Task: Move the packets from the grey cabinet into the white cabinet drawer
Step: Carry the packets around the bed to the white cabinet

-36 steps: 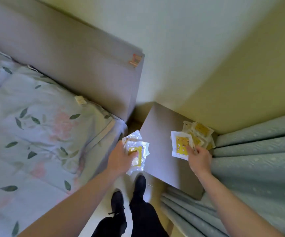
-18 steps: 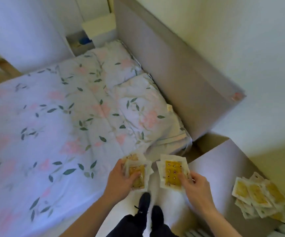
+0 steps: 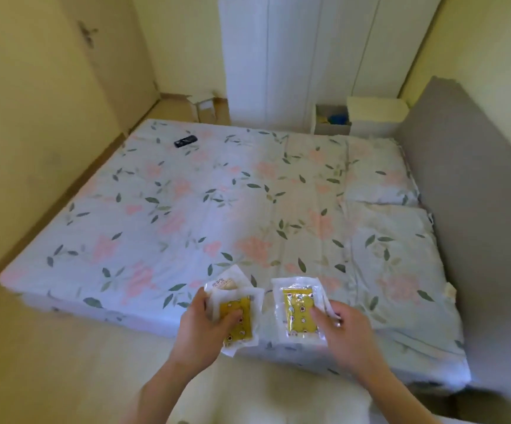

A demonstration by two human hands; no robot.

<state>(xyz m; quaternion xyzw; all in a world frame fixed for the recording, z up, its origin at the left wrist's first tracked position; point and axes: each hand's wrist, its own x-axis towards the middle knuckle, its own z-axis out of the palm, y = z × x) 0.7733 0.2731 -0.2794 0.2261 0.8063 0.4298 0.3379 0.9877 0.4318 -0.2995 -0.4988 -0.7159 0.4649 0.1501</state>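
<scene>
Packets (image 3: 238, 319) sit stacked in the left hand (image 3: 200, 327), thumb clamped on top; the right hand (image 3: 344, 330) pinches one packet (image 3: 298, 313). Both are carried over the bed (image 3: 217, 209), probably toward the white cabinet (image 3: 376, 116) beyond.

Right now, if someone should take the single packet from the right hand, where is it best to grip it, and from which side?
Probably the far clear border of the single packet, from the bed side. The right hand pinches its near right edge, so the far border is free, flat and thin enough to pinch. The left hand already holds a stack of packets.
</scene>
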